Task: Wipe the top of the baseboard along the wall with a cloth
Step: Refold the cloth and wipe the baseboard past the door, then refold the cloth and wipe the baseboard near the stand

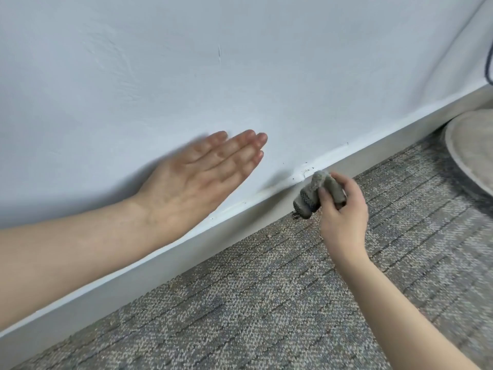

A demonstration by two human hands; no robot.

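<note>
Cloth (317, 194), grey and bunched into a wad, is pinched in my right hand (344, 209), with the thumb and curled fingers closed round its lower right side. Its upper end meets the top ledge of the white baseboard (160, 265), where dark specks sit on the paint, and the rest hangs in front of the baseboard's face. From my left hand (202, 172) the cloth lies at about four o'clock, near but apart. That hand is held flat toward the wall (240, 62), fingers straight and close together, pointing to two o'clock. It is blurred, so I cannot tell whether it touches the wall. Grey patterned carpet (266, 303) fills the view from five to seven o'clock. At three o'clock a round grey disc (472, 150) rests by the baseboard, with a dark cable (489, 65) above it.
</note>
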